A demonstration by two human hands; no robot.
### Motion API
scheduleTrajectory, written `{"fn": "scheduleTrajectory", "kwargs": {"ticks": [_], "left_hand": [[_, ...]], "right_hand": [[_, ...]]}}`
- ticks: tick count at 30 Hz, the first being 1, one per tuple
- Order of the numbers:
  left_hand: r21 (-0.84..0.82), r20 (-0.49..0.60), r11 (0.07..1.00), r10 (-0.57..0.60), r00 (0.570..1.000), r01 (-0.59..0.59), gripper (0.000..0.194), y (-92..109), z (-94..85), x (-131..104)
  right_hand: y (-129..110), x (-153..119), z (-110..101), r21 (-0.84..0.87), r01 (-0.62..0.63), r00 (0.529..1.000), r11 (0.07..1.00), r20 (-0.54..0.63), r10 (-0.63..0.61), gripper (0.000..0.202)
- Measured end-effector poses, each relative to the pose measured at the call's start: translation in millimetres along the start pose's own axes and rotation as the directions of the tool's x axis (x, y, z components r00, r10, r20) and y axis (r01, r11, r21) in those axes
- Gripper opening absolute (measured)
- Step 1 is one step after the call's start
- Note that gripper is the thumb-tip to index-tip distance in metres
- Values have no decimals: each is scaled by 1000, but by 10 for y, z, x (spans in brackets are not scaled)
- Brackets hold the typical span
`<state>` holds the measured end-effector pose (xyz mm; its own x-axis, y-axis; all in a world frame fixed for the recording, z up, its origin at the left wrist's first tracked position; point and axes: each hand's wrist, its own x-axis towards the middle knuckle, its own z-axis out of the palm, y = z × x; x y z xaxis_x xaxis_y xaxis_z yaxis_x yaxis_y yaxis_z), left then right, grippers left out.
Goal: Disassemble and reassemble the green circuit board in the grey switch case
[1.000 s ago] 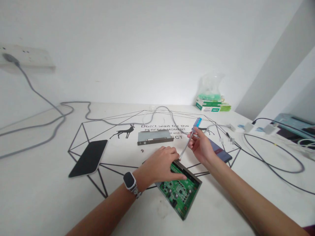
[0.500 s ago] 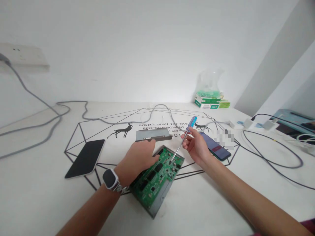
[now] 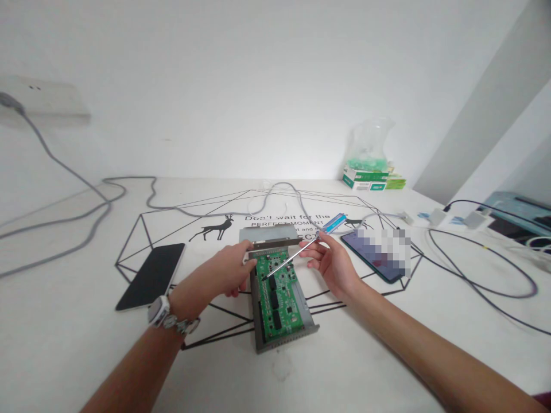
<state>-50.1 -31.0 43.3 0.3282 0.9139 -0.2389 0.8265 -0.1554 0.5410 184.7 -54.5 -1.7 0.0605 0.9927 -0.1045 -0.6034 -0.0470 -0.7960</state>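
While left hand [image 3: 230,269] gripped the circuit board [image 3: 279,295] edge, right hand [image 3: 329,261] pinched the screwdriver [image 3: 301,248], tip on board.

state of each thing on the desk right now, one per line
left hand: gripping the drive's far left edge
right hand: holding the screwdriver
screwdriver: tilted low, tip over the board
drive: flat on the desk, cover off, green board exposed
cover: lying just behind the drive
left phone: flat, screen dark
right phone: flat, screen blurred
plug: in the wall socket
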Motion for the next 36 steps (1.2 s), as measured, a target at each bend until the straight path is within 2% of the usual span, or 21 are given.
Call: {"fn": "scheduleTrajectory", "kwargs": {"ticks": [2, 4, 6, 11, 18, 24, 36], "left_hand": [[119, -149, 992, 59, 987, -42, 23, -63, -74, 26], [293, -266, 954, 152, 952, -70, 17, -114, -108, 57], [383, -308, 921, 204, 929, -75, 16, -158, -101, 90], [409, -302, 907, 235, 924, -97, 23, -251, -53, 156], [349, -282, 935, 173, 944, -67, 24, -314, -56, 228], [330, -271, 939, 188, 944, -92, 24, -386, -47, 298], [329, -261, 941, 169, 951, -77, 20, -370, -35, 306]], "right_hand": [[5, 4, -4, 11, 7, 1000, 1000, -14, -7, 17], [16, 3, -2, 15, 6, 1000, 1000, -26, -5, 15], [28, -4, 6, 10, 5, 999, 1000, -34, -5, 15], [46, -23, 22, -6, 15, 999, 1000, -28, -15, 14], [55, -18, 13, -10, 0, 999, 1000, -46, -1, 13], [60, -15, 10, -17, -2, 999, 1000, -35, 1, 16], [75, 7, -10, -25, -4, 999, 1000, -46, 2, 16]]}}
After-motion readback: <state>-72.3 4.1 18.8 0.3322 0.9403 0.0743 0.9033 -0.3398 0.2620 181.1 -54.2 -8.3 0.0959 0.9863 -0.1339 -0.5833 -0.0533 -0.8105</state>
